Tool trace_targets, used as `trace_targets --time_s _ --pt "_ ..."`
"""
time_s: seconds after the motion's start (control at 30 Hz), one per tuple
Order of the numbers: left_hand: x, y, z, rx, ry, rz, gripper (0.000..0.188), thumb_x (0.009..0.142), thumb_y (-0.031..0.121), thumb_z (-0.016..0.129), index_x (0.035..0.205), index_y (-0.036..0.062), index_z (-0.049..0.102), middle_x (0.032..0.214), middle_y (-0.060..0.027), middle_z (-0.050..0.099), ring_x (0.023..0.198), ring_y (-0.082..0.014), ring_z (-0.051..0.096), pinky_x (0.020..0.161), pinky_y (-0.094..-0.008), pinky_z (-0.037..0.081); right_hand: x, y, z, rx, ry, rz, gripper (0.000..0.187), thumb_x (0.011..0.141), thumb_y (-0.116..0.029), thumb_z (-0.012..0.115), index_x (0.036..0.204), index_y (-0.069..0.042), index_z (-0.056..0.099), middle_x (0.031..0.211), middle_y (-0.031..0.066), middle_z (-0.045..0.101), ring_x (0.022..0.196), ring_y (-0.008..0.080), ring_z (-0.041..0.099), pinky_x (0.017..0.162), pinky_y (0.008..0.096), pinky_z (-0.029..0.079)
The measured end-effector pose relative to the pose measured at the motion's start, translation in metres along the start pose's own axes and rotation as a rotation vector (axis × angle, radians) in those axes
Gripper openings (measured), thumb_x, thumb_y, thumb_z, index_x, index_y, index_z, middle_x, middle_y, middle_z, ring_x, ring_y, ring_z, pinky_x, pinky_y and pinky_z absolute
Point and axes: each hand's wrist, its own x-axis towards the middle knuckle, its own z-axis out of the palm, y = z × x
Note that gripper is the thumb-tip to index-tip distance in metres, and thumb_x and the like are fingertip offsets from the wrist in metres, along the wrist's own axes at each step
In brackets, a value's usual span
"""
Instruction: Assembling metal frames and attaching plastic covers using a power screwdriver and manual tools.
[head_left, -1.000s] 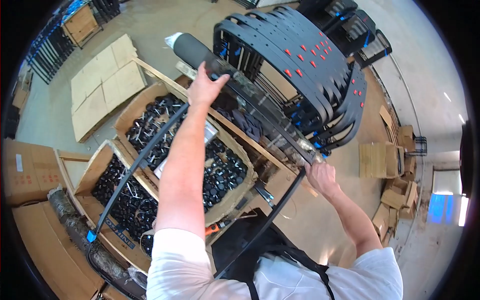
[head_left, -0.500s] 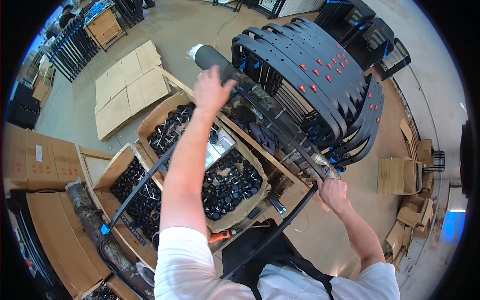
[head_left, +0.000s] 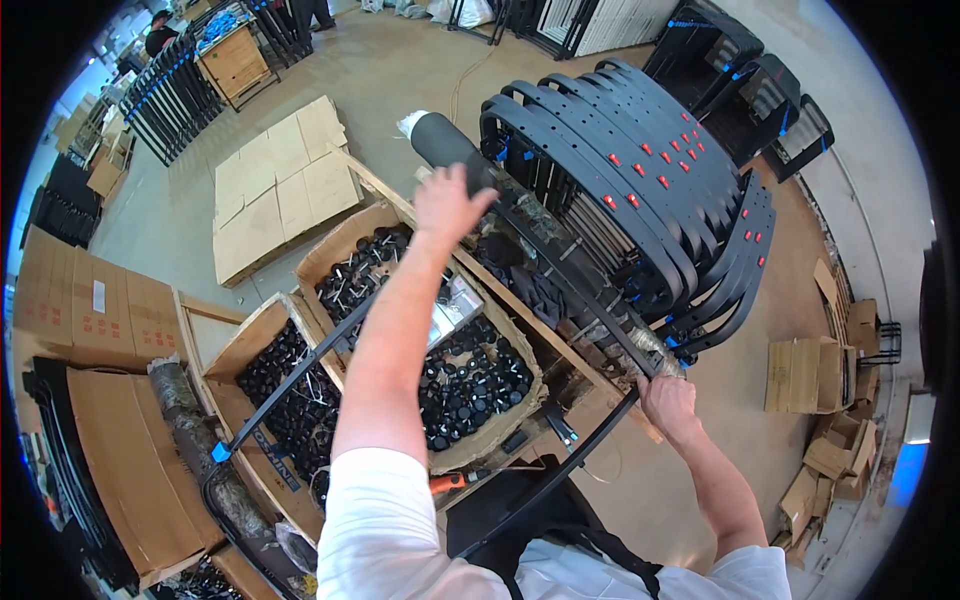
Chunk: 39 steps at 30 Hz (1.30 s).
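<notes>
A black metal tube frame (head_left: 575,275) lies with its long bar across a wrapped, padded rail (head_left: 537,212). My right hand (head_left: 668,405) is closed around the frame's near right corner. One leg runs from there down toward my body; the other passes under my left forearm and ends in a blue cap (head_left: 221,452). At the far end, my left hand (head_left: 450,208) rests over the frame's other corner, beside a dark foam roll (head_left: 440,145). Its fingers are stretched out and the thumb is apart; the contact underneath is hidden.
Cardboard boxes of black round-headed screw feet (head_left: 470,390) stand below my left arm, with an orange-handled tool (head_left: 447,483) nearby. Beyond the rail are stacked black curved frames (head_left: 600,140) with red pieces. Flattened cardboard (head_left: 285,190) lies at left; open cartons (head_left: 805,375) stand at right.
The whole view has shifted slightly, with the scene sitting lower and a little to the right. Both hands keep their places at the frame's corners.
</notes>
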Motion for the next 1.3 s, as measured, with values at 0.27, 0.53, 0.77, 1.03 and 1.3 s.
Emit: trace_targets --time_s 0.27,0.53,0.77,1.03,1.3 --pt "-0.010 -0.120 -0.017 0.188 -0.048 -0.245 0.045 0.096 0.046 0.070 0.117 0.0077 0.060 0.106 -0.0157 0.071 0.099 -0.0334 0.072 0.086 -0.0491 0.057 0.004 -0.005 -0.006 0.036 0.029 -0.017 0.054 0.105 -0.045 0.052 0.086 0.002 0.073 0.074 0.0200 0.074 0.068 0.0361 0.075 0.062 0.0480 0.060" --pt "0.013 0.024 -0.022 0.086 -0.419 -0.098 0.069 0.097 0.071 0.053 0.104 0.0084 0.082 0.105 -0.0146 0.079 0.101 -0.0315 0.077 0.084 -0.0446 0.060 0.000 0.002 -0.001 -0.008 0.054 -0.019 0.052 0.103 -0.044 0.053 0.082 0.000 0.073 0.073 0.0199 0.074 0.068 0.0361 0.075 0.062 0.0481 0.060" --pt "0.019 0.037 0.000 0.154 -0.394 0.148 0.041 0.099 0.043 0.063 0.117 0.0081 0.076 0.116 -0.0140 0.078 0.104 -0.0302 0.077 0.086 -0.0419 0.061 -0.003 0.006 0.000 -0.022 0.046 -0.010 0.052 0.103 -0.043 0.054 0.082 0.000 0.074 0.074 0.0203 0.073 0.071 0.0368 0.075 0.065 0.0482 0.060" --pt "0.024 0.038 0.002 0.174 -0.460 0.153 0.039 0.094 0.031 0.064 0.123 0.0041 0.066 0.111 -0.0155 0.078 0.104 -0.0301 0.076 0.089 -0.0446 0.058 0.000 0.003 -0.004 -0.023 0.039 -0.021 0.054 0.103 -0.043 0.053 0.080 0.000 0.075 0.077 0.0219 0.074 0.072 0.0378 0.075 0.066 0.0482 0.060" --pt "0.018 0.023 0.018 0.179 -0.359 0.219 0.046 0.100 0.036 0.057 0.134 0.0055 0.063 0.110 -0.0139 0.078 0.104 -0.0315 0.076 0.088 -0.0447 0.058 0.002 -0.001 -0.001 -0.027 0.041 -0.030 0.056 0.104 -0.044 0.052 0.079 0.000 0.075 0.076 0.0225 0.074 0.072 0.0383 0.075 0.067 0.0480 0.060"
